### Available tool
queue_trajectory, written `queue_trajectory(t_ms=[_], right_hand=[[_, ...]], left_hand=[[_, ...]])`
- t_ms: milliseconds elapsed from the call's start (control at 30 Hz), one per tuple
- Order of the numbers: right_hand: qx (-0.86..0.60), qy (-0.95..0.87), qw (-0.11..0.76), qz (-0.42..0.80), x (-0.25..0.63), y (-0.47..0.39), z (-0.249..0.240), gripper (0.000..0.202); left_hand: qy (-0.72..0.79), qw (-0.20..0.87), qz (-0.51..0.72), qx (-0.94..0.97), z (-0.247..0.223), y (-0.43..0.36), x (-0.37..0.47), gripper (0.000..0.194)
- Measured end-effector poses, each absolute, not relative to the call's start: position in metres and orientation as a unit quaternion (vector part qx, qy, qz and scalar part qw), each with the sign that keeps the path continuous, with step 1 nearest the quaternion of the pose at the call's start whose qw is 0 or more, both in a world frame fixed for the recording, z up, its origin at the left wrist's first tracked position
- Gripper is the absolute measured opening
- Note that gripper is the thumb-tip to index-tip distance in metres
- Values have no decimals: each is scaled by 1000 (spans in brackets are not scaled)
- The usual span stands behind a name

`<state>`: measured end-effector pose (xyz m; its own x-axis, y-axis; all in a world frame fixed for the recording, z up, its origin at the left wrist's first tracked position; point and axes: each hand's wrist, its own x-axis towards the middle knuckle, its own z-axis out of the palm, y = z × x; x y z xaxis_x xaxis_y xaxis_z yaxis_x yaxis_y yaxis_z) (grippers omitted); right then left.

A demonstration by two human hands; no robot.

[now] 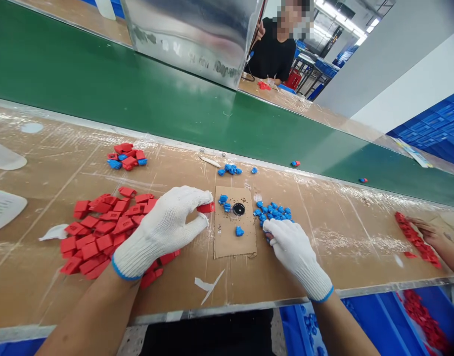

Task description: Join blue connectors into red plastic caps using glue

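My left hand point(167, 230), in a white glove, pinches a red block point(206, 207) between thumb and fingertips, just left of a cardboard piece point(230, 242). On that cardboard are a round black disc point(239, 209) and several small blue parts, one of them point(239, 231) below the disc. My right hand point(292, 247), also gloved, has its fingers bent down at the near edge of a pile of blue parts point(277, 211); what its fingertips hold, if anything, is hidden. A large heap of red blocks point(101, 230) lies beside and partly behind my left hand.
Beyond the table point(334, 247) runs a green conveyor point(175, 106) carrying two red-and-blue pieces. A mixed red and blue pile point(126, 157) sits far left. Another person's hand point(425, 230) touches red parts at right; a person sits across. Blue bins point(383, 316) stand below the near edge.
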<state>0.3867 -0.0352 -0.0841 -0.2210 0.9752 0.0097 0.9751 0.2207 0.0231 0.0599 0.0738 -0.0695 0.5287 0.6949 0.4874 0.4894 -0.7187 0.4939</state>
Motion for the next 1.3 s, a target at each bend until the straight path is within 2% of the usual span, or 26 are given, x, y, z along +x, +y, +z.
queue_trajectory(t_ms=[67, 233, 367, 433, 633, 733, 833, 1100, 1300], right_hand=[[631, 771, -83, 1, 396, -40, -86, 28], [648, 667, -368, -9, 412, -43, -77, 23], [598, 632, -489, -59, 400, -20, -50, 11], [569, 641, -513, -48, 390, -2, -39, 9], [517, 741, -397, -158, 366, 41, -32, 10], [492, 794, -318, -159, 356, 51, -30, 6], [442, 845, -252, -163, 348, 59, -21, 12], [381, 891, -192, -155, 351, 67, -18, 31], [386, 907, -130, -108, 351, 72, -27, 30]], left_hand=[[345, 143, 347, 860, -71, 75, 58, 28], [347, 143, 352, 857, -70, 73, 56, 27], [344, 153, 354, 856, -68, 71, 59, 26], [343, 153, 353, 857, -69, 71, 60, 27], [371, 150, 359, 843, -75, 77, 58, 29], [376, 153, 357, 841, -75, 79, 55, 29], [371, 152, 356, 844, -73, 78, 53, 31], [386, 156, 353, 838, -68, 78, 49, 29], [402, 164, 329, 839, -67, 77, 49, 29]])
